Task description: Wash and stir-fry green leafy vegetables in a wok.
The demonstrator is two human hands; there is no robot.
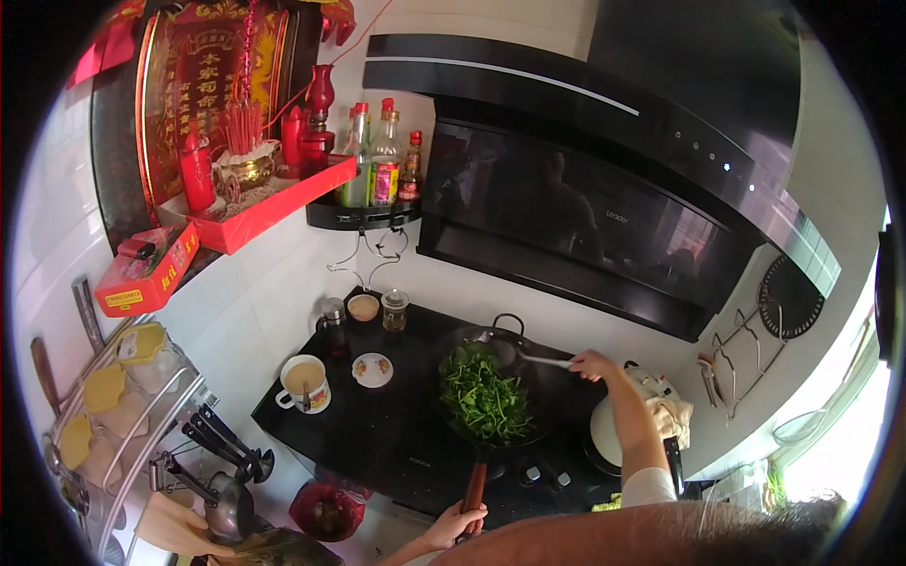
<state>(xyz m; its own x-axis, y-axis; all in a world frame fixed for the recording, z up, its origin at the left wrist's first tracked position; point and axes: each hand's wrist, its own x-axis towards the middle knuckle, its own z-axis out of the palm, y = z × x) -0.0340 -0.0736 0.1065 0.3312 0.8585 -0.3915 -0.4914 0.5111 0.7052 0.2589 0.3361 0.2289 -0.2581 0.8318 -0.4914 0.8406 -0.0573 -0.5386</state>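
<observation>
A dark wok [543, 407] sits on the black cooktop, its left and middle filled with a heap of leafy greens [483, 395]. My left hand [456, 525] is wrapped around the wok's reddish-brown wooden handle [476, 484] at the near side. In my right hand [593, 366] is the pale handle of a metal spatula [546, 361]. The spatula's head reaches into the far side of the wok beside the greens; its blade is hard to make out.
Right of the wok stands a white lidded pot [610, 433] with a cloth [672, 417]. A mug with a spoon [317, 397], a saucer [372, 370] and a glass jar [395, 313] stand left. A black range hood [552, 184] hangs above. Ladles [230, 506] crowd the lower left.
</observation>
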